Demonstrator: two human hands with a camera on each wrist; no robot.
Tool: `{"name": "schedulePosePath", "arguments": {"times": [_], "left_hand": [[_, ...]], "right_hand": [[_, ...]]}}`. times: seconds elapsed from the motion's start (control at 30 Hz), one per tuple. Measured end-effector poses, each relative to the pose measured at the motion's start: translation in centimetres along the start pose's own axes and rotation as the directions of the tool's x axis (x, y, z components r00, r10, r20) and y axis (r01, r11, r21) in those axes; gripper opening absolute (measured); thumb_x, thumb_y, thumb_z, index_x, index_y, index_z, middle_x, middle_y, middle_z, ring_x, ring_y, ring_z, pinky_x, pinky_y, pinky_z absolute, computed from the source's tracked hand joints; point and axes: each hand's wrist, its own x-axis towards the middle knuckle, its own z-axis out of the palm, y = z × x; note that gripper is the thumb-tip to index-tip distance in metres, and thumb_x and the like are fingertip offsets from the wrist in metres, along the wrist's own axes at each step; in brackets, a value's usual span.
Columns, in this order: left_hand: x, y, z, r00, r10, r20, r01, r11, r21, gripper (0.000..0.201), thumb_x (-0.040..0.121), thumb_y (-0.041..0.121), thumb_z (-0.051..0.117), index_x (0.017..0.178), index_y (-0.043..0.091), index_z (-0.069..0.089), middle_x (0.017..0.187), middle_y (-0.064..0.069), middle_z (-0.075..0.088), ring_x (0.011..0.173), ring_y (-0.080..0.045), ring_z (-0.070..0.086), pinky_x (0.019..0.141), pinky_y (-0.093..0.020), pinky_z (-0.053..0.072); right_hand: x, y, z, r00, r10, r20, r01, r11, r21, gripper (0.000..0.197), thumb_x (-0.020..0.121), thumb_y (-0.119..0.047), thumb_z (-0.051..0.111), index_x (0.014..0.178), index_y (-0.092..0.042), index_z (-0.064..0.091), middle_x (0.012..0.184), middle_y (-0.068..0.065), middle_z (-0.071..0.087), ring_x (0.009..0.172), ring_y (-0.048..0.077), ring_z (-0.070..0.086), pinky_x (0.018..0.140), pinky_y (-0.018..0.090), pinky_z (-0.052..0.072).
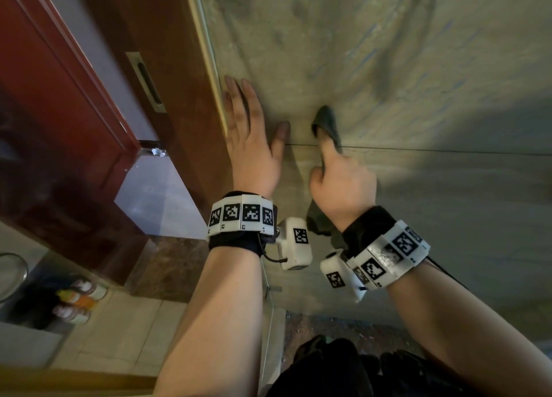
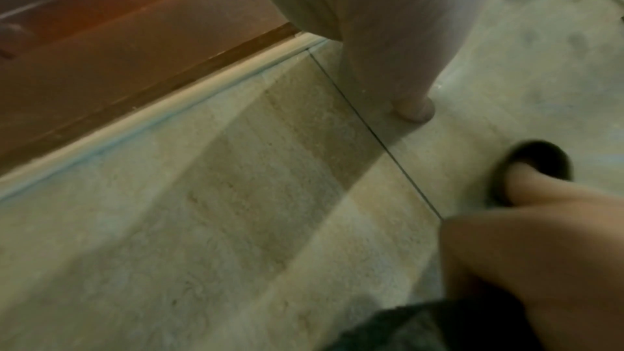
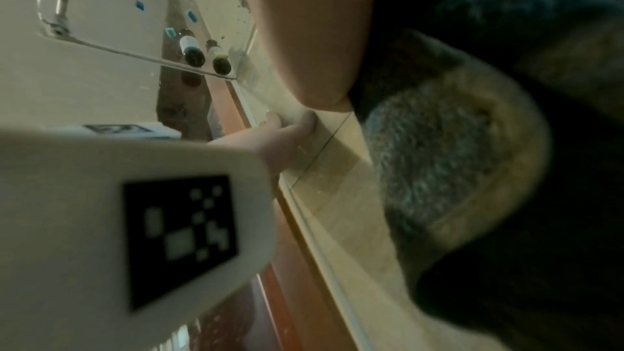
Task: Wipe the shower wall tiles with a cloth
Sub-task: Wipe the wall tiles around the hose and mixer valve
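Note:
The beige shower wall tiles fill the right of the head view, with a grout line across them. My left hand lies flat on the wall beside the wooden door frame, fingers straight. My right hand grips a dark grey-green cloth and presses it on the tile at the grout line with the forefinger stretched out under it. The cloth hangs below the palm and fills the right wrist view. In the left wrist view the left thumb touches the tile, and the cloth covers my right fingertip.
A red-brown wooden door with a metal recessed pull stands at the left. Bottles stand on a low ledge at bottom left, next to a glass bowl rim. A glass shower panel edge runs down below my left wrist.

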Motion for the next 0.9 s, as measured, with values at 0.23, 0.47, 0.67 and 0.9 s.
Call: {"name": "schedulePosePath", "arguments": {"times": [0.23, 0.47, 0.67, 0.9], "left_hand": [[0.0, 0.0, -0.3, 1.0, 0.009, 0.002, -0.01, 1.0, 0.004, 0.076, 0.098, 0.035, 0.051, 0.152, 0.0, 0.009, 0.159, -0.024, 0.001, 0.147, -0.032, 0.004, 0.114, -0.034, 0.01], [-0.3, 0.4, -0.8, 0.996, 0.066, -0.061, -0.064, 0.997, 0.045, 0.079, 0.094, 0.033, 0.059, 0.151, -0.002, 0.016, 0.158, -0.024, 0.011, 0.146, -0.035, 0.012, 0.117, -0.034, 0.012], [3.7, 1.6, -2.4, 0.975, 0.179, -0.132, -0.187, 0.981, -0.048, 0.065, 0.101, 0.026, 0.046, 0.149, -0.005, 0.016, 0.157, -0.028, 0.01, 0.146, -0.039, 0.005, 0.116, -0.017, -0.004], [4.4, 1.3, -2.2, 0.973, 0.202, -0.115, -0.206, 0.978, -0.022, 0.061, 0.103, 0.025, 0.04, 0.15, -0.004, 0.014, 0.157, -0.03, 0.007, 0.145, -0.04, 0.002, 0.118, -0.023, -0.006]], "right_hand": [[1.0, -0.5, -0.8, 0.996, -0.091, 0.006, 0.09, 0.995, 0.032, 0.057, 0.088, -0.02, 0.043, 0.142, -0.037, 0.032, 0.086, 0.009, 0.061, 0.078, 0.034, 0.061, 0.06, 0.031, 0.036], [2.5, 0.0, -4.7, 0.995, -0.008, -0.102, 0.009, 1.0, 0.006, 0.064, 0.088, -0.021, 0.042, 0.145, -0.042, 0.022, 0.078, 0.005, 0.045, 0.068, 0.029, 0.047, 0.061, 0.033, 0.036], [1.1, -0.9, -2.0, 0.995, -0.08, 0.066, 0.081, 0.996, -0.023, 0.059, 0.091, -0.022, 0.043, 0.145, -0.036, 0.025, 0.074, 0.001, 0.044, 0.072, 0.029, 0.059, 0.057, 0.029, 0.036], [3.3, -0.6, -5.4, 0.992, -0.1, -0.08, 0.097, 0.994, -0.048, 0.057, 0.091, -0.024, 0.042, 0.144, -0.04, 0.027, 0.079, 0.007, 0.049, 0.072, 0.03, 0.054, 0.06, 0.031, 0.033]]}}
